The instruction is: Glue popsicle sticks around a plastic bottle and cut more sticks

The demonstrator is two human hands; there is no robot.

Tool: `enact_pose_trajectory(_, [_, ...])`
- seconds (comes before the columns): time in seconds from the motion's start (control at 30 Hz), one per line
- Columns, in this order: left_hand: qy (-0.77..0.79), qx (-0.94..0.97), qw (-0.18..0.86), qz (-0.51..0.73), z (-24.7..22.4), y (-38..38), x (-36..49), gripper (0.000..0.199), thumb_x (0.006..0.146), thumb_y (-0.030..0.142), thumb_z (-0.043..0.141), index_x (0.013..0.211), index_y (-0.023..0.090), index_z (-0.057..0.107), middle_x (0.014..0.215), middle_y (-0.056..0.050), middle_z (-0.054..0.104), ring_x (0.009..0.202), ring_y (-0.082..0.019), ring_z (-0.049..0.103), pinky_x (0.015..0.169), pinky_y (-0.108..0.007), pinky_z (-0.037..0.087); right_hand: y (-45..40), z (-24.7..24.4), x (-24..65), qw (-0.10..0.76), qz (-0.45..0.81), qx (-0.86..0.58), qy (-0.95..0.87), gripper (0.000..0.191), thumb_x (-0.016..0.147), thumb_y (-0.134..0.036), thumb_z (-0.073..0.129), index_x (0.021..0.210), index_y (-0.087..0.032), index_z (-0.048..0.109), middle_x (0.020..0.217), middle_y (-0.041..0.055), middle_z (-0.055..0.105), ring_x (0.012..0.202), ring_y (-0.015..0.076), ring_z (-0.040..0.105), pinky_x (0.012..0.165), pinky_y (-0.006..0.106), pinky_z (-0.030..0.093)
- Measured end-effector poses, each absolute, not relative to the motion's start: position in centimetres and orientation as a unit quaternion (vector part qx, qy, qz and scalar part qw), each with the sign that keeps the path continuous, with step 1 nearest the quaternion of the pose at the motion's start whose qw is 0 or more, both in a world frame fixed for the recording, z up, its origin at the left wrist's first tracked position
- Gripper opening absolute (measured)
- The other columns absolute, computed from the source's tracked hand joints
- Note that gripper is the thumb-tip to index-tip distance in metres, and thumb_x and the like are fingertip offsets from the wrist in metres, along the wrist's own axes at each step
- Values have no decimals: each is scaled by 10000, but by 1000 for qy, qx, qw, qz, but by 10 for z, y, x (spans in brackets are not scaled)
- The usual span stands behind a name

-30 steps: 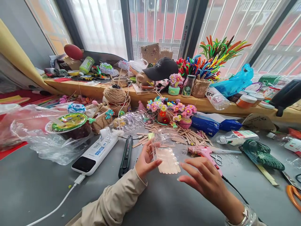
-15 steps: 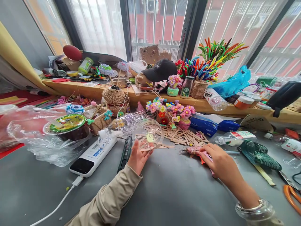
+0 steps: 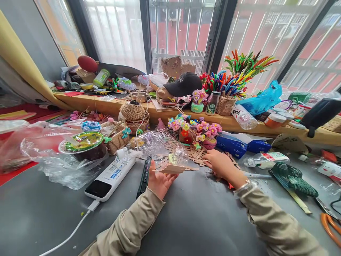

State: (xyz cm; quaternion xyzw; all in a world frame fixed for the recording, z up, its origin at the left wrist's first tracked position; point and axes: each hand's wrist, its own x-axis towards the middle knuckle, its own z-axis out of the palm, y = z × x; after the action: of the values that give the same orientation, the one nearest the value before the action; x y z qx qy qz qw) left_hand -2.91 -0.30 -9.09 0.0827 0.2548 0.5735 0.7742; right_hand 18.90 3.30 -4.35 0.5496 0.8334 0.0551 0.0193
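Observation:
My left hand (image 3: 161, 182), palm up, supports a clear plastic bottle piece (image 3: 181, 153) with flat wooden craft sticks (image 3: 173, 168) along its underside. The thumb stands at its near left edge and the fingers lie beneath. Something pale yellow shows inside the clear plastic. Over the pile of craft sticks (image 3: 196, 153) is my right hand (image 3: 225, 165), its fingers bent down and close together at the pile's near right edge. What the fingertips pinch, if anything, is hidden. Below that hand lies a glue gun (image 3: 230, 186), mostly covered, its nozzle pointing left.
A black stick-like device (image 3: 144, 177) and a white power bank (image 3: 112, 177) with cable lie left. Twine (image 3: 133, 113), pipe-cleaner flowers (image 3: 210, 128) and blue tissue packs (image 3: 231, 144) stand behind. Right are a plastic bottle (image 3: 266, 160), a green mesh piece (image 3: 295, 179) and orange-handled scissors (image 3: 329, 227).
My right hand has let go of the glue gun and moved left and forward to the stick pile. My left hand has tipped the plastic piece, now showing its sticks nearly edge-on.

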Motion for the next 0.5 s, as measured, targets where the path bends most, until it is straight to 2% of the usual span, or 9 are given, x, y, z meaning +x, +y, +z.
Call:
enact_pose_trajectory(0.13, [264, 77, 775, 569, -91, -2, -29, 658, 789, 521, 286, 1229, 33, 275, 907, -163, 579, 785, -241, 579, 726, -358, 441, 56, -46, 173, 111, 47, 534, 837, 201, 794, -293, 457, 888, -140, 548, 912, 46, 558, 826, 139, 524, 714, 325, 429])
enact_pose_trajectory(0.27, [254, 83, 779, 568, -91, -2, -29, 649, 784, 527, 292, 1223, 49, 287, 962, -170, 559, 788, -234, 577, 729, -361, 444, 68, -57, 165, 169, 37, 536, 826, 252, 794, -304, 458, 972, -134, 510, 974, 58, 534, 833, 144, 526, 716, 340, 437])
enact_pose_trajectory(0.5, [259, 77, 782, 562, -89, -3, -28, 619, 788, 520, 284, 1212, 69, 292, 971, -149, 553, 792, -218, 580, 720, -346, 457, 74, -71, 159, 173, 31, 538, 824, 277, 795, -303, 457, 1015, -138, 489, 1010, 65, 517, 850, 152, 520, 718, 346, 438])
